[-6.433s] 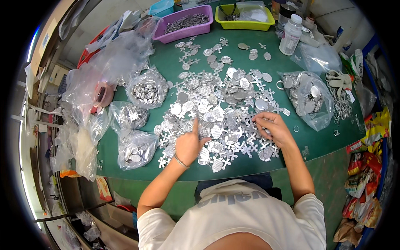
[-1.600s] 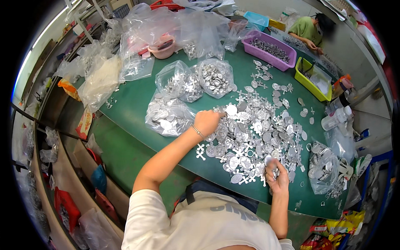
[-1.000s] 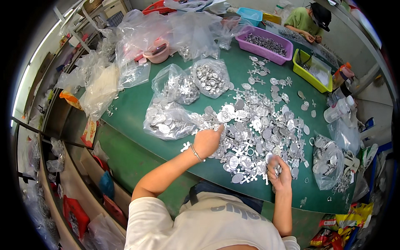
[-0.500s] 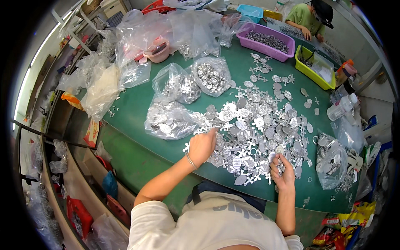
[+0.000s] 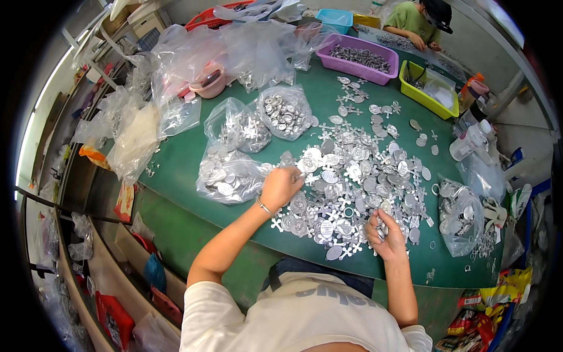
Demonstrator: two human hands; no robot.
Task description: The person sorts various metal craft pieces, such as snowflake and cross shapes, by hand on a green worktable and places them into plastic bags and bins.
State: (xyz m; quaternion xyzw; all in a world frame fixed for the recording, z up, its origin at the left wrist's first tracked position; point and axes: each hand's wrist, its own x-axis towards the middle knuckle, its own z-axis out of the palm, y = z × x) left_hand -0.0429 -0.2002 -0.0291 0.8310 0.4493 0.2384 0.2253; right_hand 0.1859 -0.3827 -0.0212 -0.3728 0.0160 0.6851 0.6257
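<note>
A wide heap of silver-coloured oval medals and small crosses (image 5: 346, 188) lies on the green table. At its left edge, next to a clear bag of medals (image 5: 229, 179), is my left hand (image 5: 280, 188), with a bangle on its wrist. Its fingers are closed and turned toward the heap; what they pinch, if anything, is hidden. My right hand (image 5: 387, 236) hovers over the heap's near right part. Its fingers are curled around a silver medal (image 5: 380, 232), only partly visible.
Behind the heap are two more filled bags (image 5: 285, 111), a purple tub (image 5: 358, 66) of metal parts and a yellow-green basket (image 5: 427, 97). To the right lie another filled bag (image 5: 459, 217) and a white bottle (image 5: 471, 141). Across the table, a co-worker (image 5: 413, 26) handles small parts.
The whole view has shifted a little. My left hand has moved slightly farther over the heap's left edge. The oval medal at my right fingertips now shows less, deeper among the curled fingers.
</note>
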